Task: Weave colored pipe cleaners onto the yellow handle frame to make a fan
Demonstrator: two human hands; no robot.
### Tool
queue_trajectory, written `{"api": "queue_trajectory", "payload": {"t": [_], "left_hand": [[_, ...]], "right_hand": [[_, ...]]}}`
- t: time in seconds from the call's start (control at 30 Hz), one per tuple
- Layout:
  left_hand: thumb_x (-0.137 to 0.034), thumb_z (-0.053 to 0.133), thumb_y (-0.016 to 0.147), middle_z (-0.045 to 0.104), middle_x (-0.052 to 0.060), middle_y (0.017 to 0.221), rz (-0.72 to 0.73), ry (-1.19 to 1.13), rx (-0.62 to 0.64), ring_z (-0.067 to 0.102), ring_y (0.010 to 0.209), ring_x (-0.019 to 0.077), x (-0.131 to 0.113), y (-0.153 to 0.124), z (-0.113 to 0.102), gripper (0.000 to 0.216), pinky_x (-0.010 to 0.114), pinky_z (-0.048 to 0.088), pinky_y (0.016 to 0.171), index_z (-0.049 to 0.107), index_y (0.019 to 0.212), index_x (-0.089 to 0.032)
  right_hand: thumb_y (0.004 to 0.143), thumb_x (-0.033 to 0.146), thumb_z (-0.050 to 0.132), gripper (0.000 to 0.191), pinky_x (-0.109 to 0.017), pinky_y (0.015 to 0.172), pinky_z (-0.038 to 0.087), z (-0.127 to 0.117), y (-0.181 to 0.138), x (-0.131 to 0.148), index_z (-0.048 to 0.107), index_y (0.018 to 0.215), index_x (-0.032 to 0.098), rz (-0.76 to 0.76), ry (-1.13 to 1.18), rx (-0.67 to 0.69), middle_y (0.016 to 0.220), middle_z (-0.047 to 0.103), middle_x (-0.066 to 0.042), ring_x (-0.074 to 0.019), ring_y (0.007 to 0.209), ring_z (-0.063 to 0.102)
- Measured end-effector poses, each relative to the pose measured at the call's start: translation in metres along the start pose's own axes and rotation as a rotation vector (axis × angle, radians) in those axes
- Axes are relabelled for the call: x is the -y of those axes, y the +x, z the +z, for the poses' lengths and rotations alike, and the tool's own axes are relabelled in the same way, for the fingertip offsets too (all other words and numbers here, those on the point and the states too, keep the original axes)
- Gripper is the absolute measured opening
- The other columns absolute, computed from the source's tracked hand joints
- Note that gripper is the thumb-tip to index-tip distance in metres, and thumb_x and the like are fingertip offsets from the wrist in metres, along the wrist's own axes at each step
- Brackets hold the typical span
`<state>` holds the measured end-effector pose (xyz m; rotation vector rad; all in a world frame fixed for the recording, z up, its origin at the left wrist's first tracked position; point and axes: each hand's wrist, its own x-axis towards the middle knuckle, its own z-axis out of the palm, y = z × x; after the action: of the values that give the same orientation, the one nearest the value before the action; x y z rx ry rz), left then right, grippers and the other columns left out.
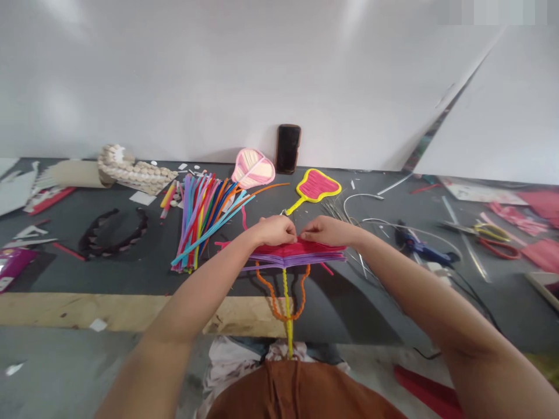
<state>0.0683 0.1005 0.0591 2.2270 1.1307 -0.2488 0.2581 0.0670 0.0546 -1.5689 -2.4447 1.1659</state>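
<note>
Both hands meet at the middle of a pipe-cleaner piece, made of red and purple pipe cleaners laid side by side across a yellow twisted stem. An orange twisted loop hangs below the rows and crosses the stem. My left hand is pinched on the red pipe cleaners just left of the centre. Close beside it, my right hand pinches the same red rows from the right. The fingers hide the top of the piece. Beyond the hands lies a finished-looking pink and yellow pipe-cleaner fan shape.
A bundle of coloured pipe cleaners lies to the left, near a dark braided headband. A phone leans against the wall. To the right are loose wires, a blue glue gun and scissors.
</note>
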Motion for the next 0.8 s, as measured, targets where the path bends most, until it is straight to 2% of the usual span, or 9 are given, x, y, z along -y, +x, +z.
{"api": "queue_trajectory", "payload": {"t": [0.13,0.23,0.33,0.5,0.57,0.67,0.73,0.8], "left_hand": [[-0.030,0.056,0.079,0.071,-0.001,0.074,-0.005,0.037,-0.001,0.063,0.082,0.0187,-0.002,0.002,0.002,0.018,0.036,0.041,0.090,0.072,0.078,-0.024],[-0.030,0.056,0.079,0.071,0.000,0.075,-0.011,0.066,-0.004,0.063,0.085,0.0206,-0.001,0.004,0.004,0.017,0.039,0.041,0.091,0.071,0.077,-0.023],[-0.031,0.056,0.080,0.072,0.000,0.076,-0.014,0.073,0.000,0.064,0.085,0.0206,0.002,0.005,0.006,0.017,0.040,0.042,0.092,0.072,0.078,-0.024],[-0.035,0.058,0.082,0.075,-0.001,0.083,-0.005,0.087,-0.018,0.066,0.088,0.0204,0.006,0.006,0.008,0.017,0.038,0.045,0.091,0.073,0.082,-0.027],[-0.037,0.056,0.085,0.075,0.001,0.092,0.001,0.113,-0.070,0.067,0.095,0.0223,0.007,0.006,0.009,0.020,0.038,0.046,0.090,0.073,0.088,-0.028],[-0.033,0.048,0.092,0.071,0.005,0.116,0.004,0.169,-0.223,0.063,0.111,0.0248,0.009,-0.003,0.010,0.029,0.040,0.046,0.094,0.069,0.110,-0.027],[-0.025,0.045,0.094,0.066,0.008,0.126,0.011,0.206,-0.306,0.058,0.119,0.0248,0.012,-0.016,0.014,0.032,0.042,0.043,0.100,0.064,0.119,-0.023],[-0.019,0.045,0.093,0.064,0.009,0.130,0.039,0.250,-0.350,0.053,0.127,0.0244,0.015,-0.033,0.025,0.033,0.044,0.037,0.107,0.063,0.121,-0.022]], "right_hand": [[0.084,0.033,0.052,0.025,-0.024,0.061,0.035,0.008,0.002,0.013,0.074,0.081,0.022,0.136,-0.218,-0.092,0.071,0.067,0.000,-0.0145,0.067,0.058],[0.084,0.027,0.054,0.023,-0.027,0.064,0.036,0.013,0.003,0.020,0.076,0.084,0.021,0.191,-0.297,-0.144,0.081,0.072,-0.007,-0.0201,0.075,0.063],[0.087,0.027,0.052,0.025,-0.025,0.064,0.036,0.013,0.004,0.018,0.076,0.091,0.023,0.165,-0.286,-0.122,0.090,0.074,-0.007,-0.0198,0.081,0.065],[0.094,0.034,0.045,0.032,-0.021,0.063,0.041,0.009,0.007,0.008,0.074,0.100,0.022,0.074,-0.202,-0.027,0.089,0.075,-0.001,-0.0148,0.078,0.066],[0.092,0.030,0.050,0.028,-0.020,0.067,0.043,0.009,0.011,0.004,0.074,0.102,0.022,0.065,-0.191,-0.014,0.092,0.076,0.000,-0.0150,0.083,0.067],[0.088,0.021,0.054,0.026,-0.021,0.073,0.047,0.011,0.017,-0.003,0.074,0.104,0.023,0.075,-0.209,-0.026,0.095,0.076,0.000,-0.0163,0.088,0.068],[0.089,0.021,0.053,0.028,-0.024,0.079,0.049,0.012,0.019,-0.007,0.073,0.109,0.023,0.093,-0.234,-0.058,0.103,0.076,-0.002,-0.0186,0.093,0.069],[0.092,0.023,0.049,0.033,-0.030,0.088,0.049,0.014,0.015,-0.008,0.069,0.118,0.021,0.111,-0.263,-0.110,0.117,0.072,-0.007,-0.0227,0.105,0.066]]}}
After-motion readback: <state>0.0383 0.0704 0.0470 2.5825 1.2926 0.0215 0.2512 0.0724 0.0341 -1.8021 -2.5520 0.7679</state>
